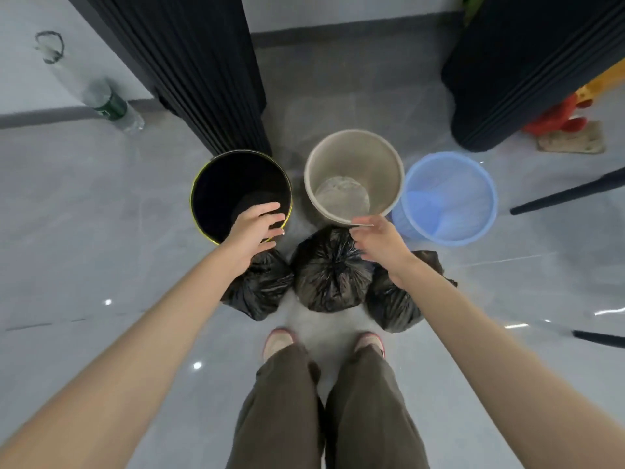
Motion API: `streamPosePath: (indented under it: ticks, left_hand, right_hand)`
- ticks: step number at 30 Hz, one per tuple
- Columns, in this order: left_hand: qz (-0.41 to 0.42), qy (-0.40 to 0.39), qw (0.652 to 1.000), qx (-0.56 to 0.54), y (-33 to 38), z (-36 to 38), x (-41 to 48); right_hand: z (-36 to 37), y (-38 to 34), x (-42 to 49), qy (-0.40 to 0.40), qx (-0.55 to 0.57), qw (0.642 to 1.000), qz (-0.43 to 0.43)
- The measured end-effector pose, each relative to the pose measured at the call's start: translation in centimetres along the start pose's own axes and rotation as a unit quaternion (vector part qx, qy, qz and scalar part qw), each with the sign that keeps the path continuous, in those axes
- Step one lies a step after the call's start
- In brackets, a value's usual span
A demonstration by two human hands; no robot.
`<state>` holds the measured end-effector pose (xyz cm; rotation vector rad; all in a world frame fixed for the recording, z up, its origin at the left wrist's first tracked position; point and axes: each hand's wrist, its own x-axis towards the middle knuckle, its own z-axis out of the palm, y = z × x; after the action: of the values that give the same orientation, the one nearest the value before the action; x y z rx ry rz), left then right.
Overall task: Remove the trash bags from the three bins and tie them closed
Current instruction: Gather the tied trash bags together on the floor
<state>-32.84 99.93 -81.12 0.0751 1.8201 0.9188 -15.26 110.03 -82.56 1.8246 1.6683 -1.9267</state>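
Note:
Three bins stand in a row on the floor with no bag inside: a black bin (223, 184) at left, a beige bin (351, 157) in the middle, a blue mesh bin (453, 194) at right. In front of them sit three tied black trash bags: the left bag (262, 289), the middle bag (329, 275) and the right bag (392, 306). My left hand (255, 231) hovers over the black bin's near rim, fingers spread, holding nothing. My right hand (380, 240) is above the middle bag by the beige bin's near rim, fingers loosely apart and empty.
Black pleated curtains (189, 62) hang behind the bins at left and at right (527, 62). A plastic bottle (111, 106) lies at the left by the wall. Dark chair legs (568, 194) jut in at right. My feet (324, 343) stand just behind the bags.

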Motion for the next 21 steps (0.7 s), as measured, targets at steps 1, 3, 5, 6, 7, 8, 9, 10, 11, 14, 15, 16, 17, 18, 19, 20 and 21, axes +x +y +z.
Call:
streamPosePath:
  ticks: [1, 3, 5, 6, 7, 8, 9, 10, 11, 14, 15, 16, 17, 18, 19, 20, 21]
  left_hand:
    - [-0.009, 0.005, 1.0, 0.003, 0.4, -0.6, -1.4]
    - [-0.03, 0.017, 0.999, 0.005, 1.1, -2.0, -4.2]
    - [-0.046, 0.024, 0.999, 0.007, 1.7, -3.3, -6.9]
    - [-0.053, 0.027, 0.998, 0.007, 1.8, -4.0, -8.1]
    - [-0.059, 0.029, 0.998, 0.005, 1.8, -4.6, -9.0]
    - [-0.066, 0.03, 0.997, 0.003, 1.8, -5.2, -9.8]
    - [-0.073, 0.032, 0.997, 0.003, 1.6, -5.8, -10.3]
    - [-0.078, 0.034, 0.996, 0.004, 1.4, -6.4, -10.6]
    - [-0.083, 0.038, 0.996, 0.006, 1.1, -6.9, -10.7]
    - [-0.097, 0.042, 0.994, 0.016, -0.4, -8.1, -10.2]
    - [-0.098, 0.037, 0.994, 0.03, -1.0, -8.4, -9.7]
    - [-0.097, 0.031, 0.994, 0.048, -1.6, -8.6, -9.2]
    - [-0.095, 0.025, 0.993, 0.068, -2.3, -8.9, -8.7]
    - [-0.092, 0.018, 0.992, 0.09, -3.0, -9.3, -8.2]
    - [-0.082, 0.012, 0.99, 0.115, -3.9, -9.7, -7.5]
    - [-0.065, 0.005, 0.987, 0.148, -4.7, -10.2, -6.8]
    - [-0.048, -0.002, 0.982, 0.185, -5.4, -10.6, -6.0]
  right_hand:
    - [-0.1, -0.7, -1.4, -0.003, -0.002, 1.0, 0.007]
    - [-0.5, -2.3, -4.4, -0.011, -0.012, 1.0, 0.018]
    - [-0.6, -3.8, -7.1, -0.02, -0.01, 0.999, 0.029]
    - [-0.6, -4.5, -8.3, -0.023, -0.012, 0.999, 0.034]
    - [-0.5, -5.0, -9.3, -0.026, -0.016, 0.999, 0.037]
    - [-0.3, -5.4, -10.1, -0.029, -0.021, 0.999, 0.039]
    - [-0.1, -5.6, -10.7, -0.03, -0.025, 0.998, 0.041]
    - [0.2, -5.8, -11.3, -0.03, -0.03, 0.998, 0.042]
    - [0.6, -5.9, -11.5, -0.026, -0.034, 0.998, 0.041]
    - [2.1, -5.7, -11.9, -0.008, -0.041, 0.998, 0.038]
    - [2.7, -5.5, -11.9, 0.0, -0.039, 0.998, 0.039]
    - [3.3, -5.2, -11.8, 0.01, -0.037, 0.998, 0.042]
    - [4.1, -4.8, -11.5, 0.022, -0.035, 0.998, 0.05]
    - [4.9, -4.4, -11.3, 0.034, -0.031, 0.997, 0.059]
    - [5.8, -3.8, -10.9, 0.043, -0.022, 0.996, 0.068]
    - [6.8, -3.2, -10.5, 0.051, -0.006, 0.996, 0.075]
    - [7.6, -2.4, -9.9, 0.059, 0.014, 0.995, 0.079]
